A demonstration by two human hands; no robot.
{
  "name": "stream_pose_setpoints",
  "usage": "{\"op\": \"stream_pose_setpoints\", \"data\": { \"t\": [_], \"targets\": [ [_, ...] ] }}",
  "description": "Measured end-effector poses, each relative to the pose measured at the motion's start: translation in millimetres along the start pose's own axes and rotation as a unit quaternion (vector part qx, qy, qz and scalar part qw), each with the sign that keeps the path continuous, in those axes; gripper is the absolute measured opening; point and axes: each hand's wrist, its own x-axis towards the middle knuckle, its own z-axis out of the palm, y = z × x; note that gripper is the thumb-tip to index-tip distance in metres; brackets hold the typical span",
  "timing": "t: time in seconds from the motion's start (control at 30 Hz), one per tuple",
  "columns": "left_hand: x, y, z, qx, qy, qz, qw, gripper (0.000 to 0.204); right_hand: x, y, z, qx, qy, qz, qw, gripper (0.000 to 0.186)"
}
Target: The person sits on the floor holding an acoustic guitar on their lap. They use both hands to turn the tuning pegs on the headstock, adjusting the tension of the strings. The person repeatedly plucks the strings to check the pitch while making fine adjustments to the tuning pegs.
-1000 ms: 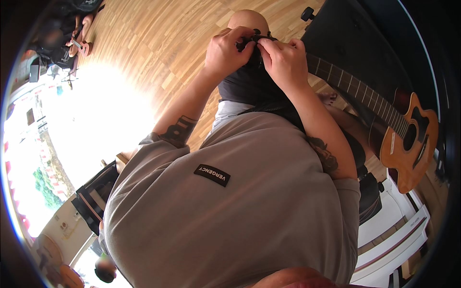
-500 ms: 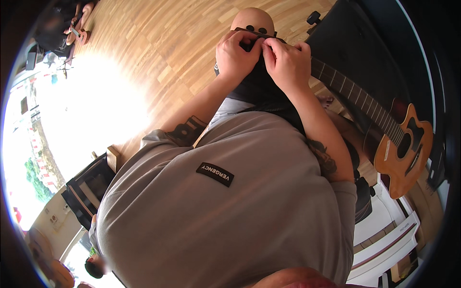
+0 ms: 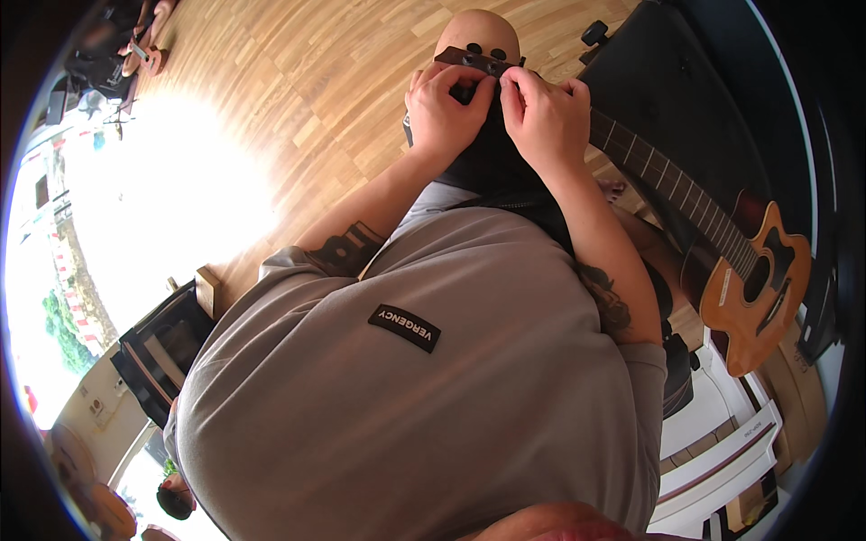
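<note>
A dark brown headstock with black tuning pegs, like that of a small stringed instrument, lies crosswise in front of my bare knee. Just on the near side of it, my left hand is closed, thumb and fingertips brought together in a ring. Beside it my right hand pinches with thumb and forefinger near the headstock's right end. The two pinches almost meet. Whatever is between the fingertips is too small to make out. Most of the instrument below the headstock is hidden.
An acoustic guitar leans at the right, its neck reaching toward my right hand. Behind it stands a large black panel. A white keyboard is at lower right. Far left, a person holds a small ukulele on the wooden floor.
The brown headstock shows more above my fingers now. My right hand has shifted slightly to the right, opening a small gap between the hands.
</note>
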Motion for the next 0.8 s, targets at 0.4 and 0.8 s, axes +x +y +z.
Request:
{"op": "stream_pose_setpoints", "data": {
  "t": [0.4, 0.8],
  "targets": [
    [-0.4, -0.7, 7.0, -0.016, -0.005, -0.056, 0.998, 0.015, 2.8, -0.1, 0.7, -0.022, 0.016, -0.009, 1.000, 0.012],
    [-0.6, -1.6, 8.6, -0.011, -0.002, -0.055, 0.998, 0.016, 2.4, 0.4, 4.3, -0.023, 0.028, -0.004, 0.999, 0.012]
  ]
}}
